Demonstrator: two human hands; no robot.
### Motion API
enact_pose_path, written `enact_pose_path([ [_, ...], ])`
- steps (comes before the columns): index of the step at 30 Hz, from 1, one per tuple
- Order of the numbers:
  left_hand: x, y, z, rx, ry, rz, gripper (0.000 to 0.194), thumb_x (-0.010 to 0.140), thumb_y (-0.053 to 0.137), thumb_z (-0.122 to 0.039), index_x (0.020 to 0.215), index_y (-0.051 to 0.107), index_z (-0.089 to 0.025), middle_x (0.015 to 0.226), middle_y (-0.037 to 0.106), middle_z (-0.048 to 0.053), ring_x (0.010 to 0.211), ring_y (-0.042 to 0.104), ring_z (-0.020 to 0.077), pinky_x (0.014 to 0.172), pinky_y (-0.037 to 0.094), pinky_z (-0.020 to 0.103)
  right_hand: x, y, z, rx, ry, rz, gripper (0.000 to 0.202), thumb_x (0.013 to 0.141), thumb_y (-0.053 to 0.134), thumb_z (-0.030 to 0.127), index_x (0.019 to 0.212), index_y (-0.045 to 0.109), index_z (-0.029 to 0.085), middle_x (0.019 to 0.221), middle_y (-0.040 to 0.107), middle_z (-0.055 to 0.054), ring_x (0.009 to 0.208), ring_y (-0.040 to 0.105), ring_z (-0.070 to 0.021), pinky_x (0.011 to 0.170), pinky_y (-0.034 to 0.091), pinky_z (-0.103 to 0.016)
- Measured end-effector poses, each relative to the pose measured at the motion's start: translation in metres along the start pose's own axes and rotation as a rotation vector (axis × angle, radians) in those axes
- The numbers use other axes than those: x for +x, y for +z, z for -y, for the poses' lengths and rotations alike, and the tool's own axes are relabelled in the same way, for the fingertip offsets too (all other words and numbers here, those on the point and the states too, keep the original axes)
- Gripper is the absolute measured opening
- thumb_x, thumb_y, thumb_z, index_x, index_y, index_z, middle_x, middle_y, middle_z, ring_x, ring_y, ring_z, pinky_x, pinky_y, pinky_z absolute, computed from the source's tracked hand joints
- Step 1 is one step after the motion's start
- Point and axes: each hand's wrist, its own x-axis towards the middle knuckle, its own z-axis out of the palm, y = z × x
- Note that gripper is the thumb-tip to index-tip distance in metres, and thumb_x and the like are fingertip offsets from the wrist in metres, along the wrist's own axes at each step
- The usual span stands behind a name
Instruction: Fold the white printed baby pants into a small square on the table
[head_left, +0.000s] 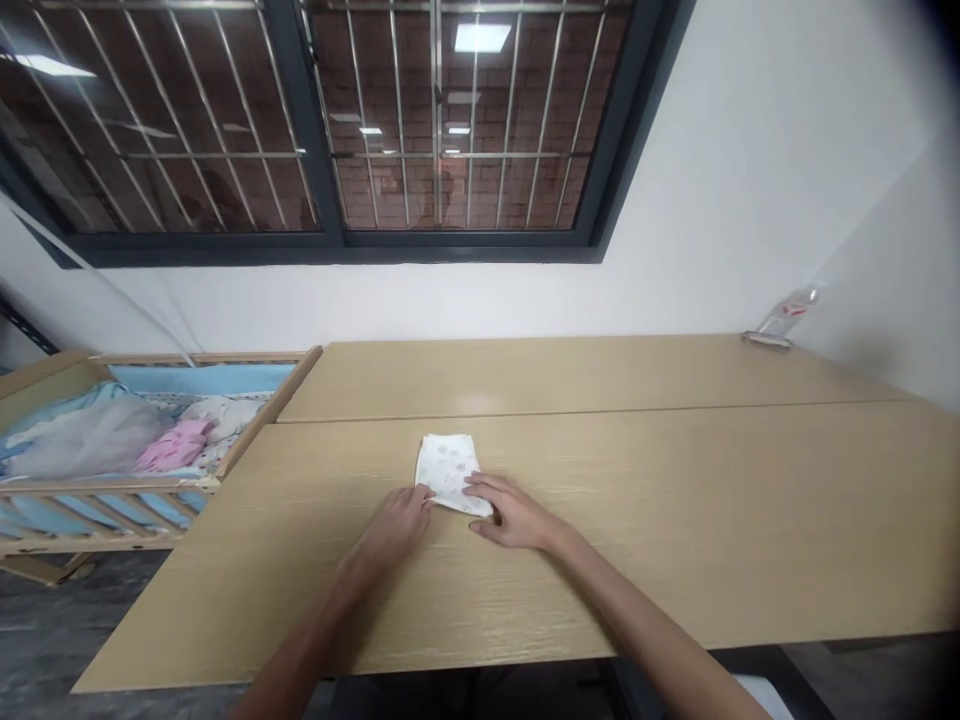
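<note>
A small white cloth (448,465) with a faint printed pattern lies folded on the wooden table (675,520). My left hand (401,520) pinches its near left corner between thumb and fingers. At the near right side, my right hand (510,510) rests with its fingers on top of the cloth and its thumb apart, lower down on the table side. The right fingers are spread rather than closed around it. What kind of cloth item it is, I cannot make out.
Left of the table stands a wooden crib (292,385) with blue lining, holding a pink cloth (178,445) and other bedding. A clear plastic packet (784,318) lies in the far right corner. A barred window (465,248) is set in the wall behind.
</note>
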Motion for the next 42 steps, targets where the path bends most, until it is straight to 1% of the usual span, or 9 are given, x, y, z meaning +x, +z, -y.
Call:
enact_pose_path([
  [3,0.004,-0.009,0.005,-0.079,-0.035,0.029,0.031,0.105,0.032,-0.033,0.114,0.059,-0.02,0.109,0.072,0.008,0.099,0.067,0.0206,0.089,0.053,0.034,0.005,0.002,-0.003,0.093,0.009,-0.084,0.03,0.098,0.056,0.035,0.12,0.068,0.02,0.124,0.071,-0.012,0.117,0.064,-0.0277,0.103,0.047,-0.043],
  [8,0.015,-0.02,0.017,-0.258,-0.104,0.076,0.03,0.091,0.06,-0.043,0.112,0.063,-0.022,0.113,0.073,0.006,0.105,0.065,0.023,0.093,0.05,0.033,0.019,-0.002,-0.009,0.19,0.146,-0.134,0.032,0.102,0.046,0.044,0.107,0.066,0.019,0.1,0.073,-0.009,0.086,0.066,-0.0225,0.078,0.05,-0.033],
  [17,0.055,-0.002,0.028,-0.13,-0.359,-0.041,0.034,0.103,0.038,-0.045,0.106,0.06,-0.02,0.095,0.073,0.008,0.083,0.067,0.0219,0.072,0.046,0.03,0.058,0.019,-0.036,0.172,0.454,-0.417,0.032,0.097,0.047,0.05,0.091,0.059,0.021,0.082,0.067,-0.004,0.073,0.059,-0.0211,0.068,0.043,-0.03],
  [22,0.071,0.009,0.021,-0.013,-0.499,-0.094,0.027,0.102,0.042,-0.04,0.105,0.062,-0.021,0.101,0.073,0.011,0.091,0.069,0.0243,0.077,0.045,0.031,0.074,0.027,-0.043,0.145,0.54,-0.545,0.021,0.089,0.054,0.037,0.098,0.059,0.019,0.09,0.067,-0.007,0.082,0.061,-0.0224,0.074,0.047,-0.032],
  [27,0.072,0.009,0.014,0.069,-0.551,-0.151,0.023,0.099,0.049,-0.039,0.102,0.062,-0.02,0.095,0.073,0.01,0.091,0.069,0.0258,0.081,0.047,0.034,0.08,0.031,-0.044,0.139,0.605,-0.611,0.034,0.082,0.058,0.03,0.113,0.056,0.017,0.109,0.064,-0.013,0.1,0.062,-0.0272,0.09,0.051,-0.04],
  [32,0.073,-0.007,-0.004,0.132,-0.444,-0.28,0.039,0.1,0.045,-0.034,0.133,0.05,-0.014,0.131,0.061,0.019,0.126,0.056,0.0312,0.105,0.043,0.044,0.08,0.032,-0.021,-0.024,0.495,-0.71,0.062,0.092,0.05,0.036,0.146,0.036,0.007,0.146,0.042,-0.026,0.134,0.048,-0.0335,0.11,0.043,-0.048],
  [34,0.075,-0.01,-0.014,0.122,-0.328,-0.293,0.048,0.102,0.039,-0.038,0.144,0.04,-0.015,0.144,0.054,0.018,0.136,0.048,0.0283,0.112,0.039,0.042,0.081,0.032,-0.009,-0.177,0.322,-0.629,0.064,0.097,0.044,0.036,0.152,0.032,0.007,0.157,0.032,-0.024,0.147,0.033,-0.0332,0.119,0.033,-0.049],
  [37,0.077,-0.002,-0.023,0.084,-0.077,-0.234,0.064,0.103,0.032,-0.049,0.155,0.026,-0.012,0.158,0.041,0.018,0.148,0.036,0.0266,0.12,0.033,0.042,0.083,0.035,-0.003,-0.318,0.114,-0.345,0.066,0.096,0.044,0.031,0.157,0.03,0.009,0.164,0.027,-0.02,0.154,0.021,-0.0315,0.124,0.024,-0.05],
  [42,0.076,0.03,-0.012,0.127,0.002,-0.094,0.078,0.102,0.023,-0.06,0.162,0.01,-0.012,0.167,0.023,0.016,0.156,0.018,0.0284,0.125,0.023,0.05,0.083,0.043,-0.019,-0.389,0.118,-0.132,0.069,0.097,0.041,0.029,0.16,0.026,0.007,0.164,0.029,-0.019,0.155,0.019,-0.0291,0.125,0.021,-0.051],
])
